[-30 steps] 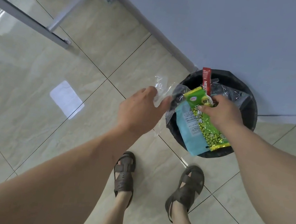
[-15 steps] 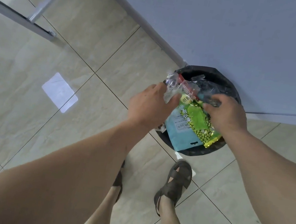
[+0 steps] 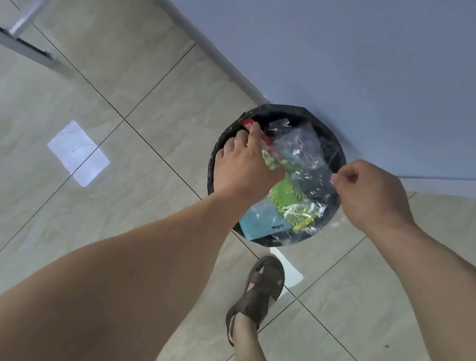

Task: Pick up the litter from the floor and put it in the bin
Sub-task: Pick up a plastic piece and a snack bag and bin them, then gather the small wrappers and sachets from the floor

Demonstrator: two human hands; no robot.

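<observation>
While both hands are working over the round black bin (image 3: 220, 146) that is standing against the pale blue wall (image 3: 374, 61), the litter is lying bunched in its mouth. A green snack packet (image 3: 286, 192) printed with peas is sitting in the middle, with a light blue packet (image 3: 262, 223) poking out at the near rim and a red sachet (image 3: 248, 124) showing at the far left edge. A crinkled clear plastic wrapper (image 3: 300, 149) is lying across the top of them, catching the light. The left hand (image 3: 243, 168) is reaching down into the bin with its fingers curled onto the packets, though exactly which one they are gripping cannot be told. The right hand (image 3: 371, 196) is hovering at the right rim, its thumb and forefinger pinching an edge of the clear wrapper.

Compared with half a second ago, the packets are sitting lower and flatter inside the bin, the left hand is pushing further in over them, and the right hand is drawing back towards the rim, letting go of the green packet. Only one sandalled foot (image 3: 260, 290) is showing on the beige tiled floor (image 3: 144, 134) now, just beside a white scrap of paper (image 3: 291, 271), and another white sheet (image 3: 79, 152) is lying well to the left.
</observation>
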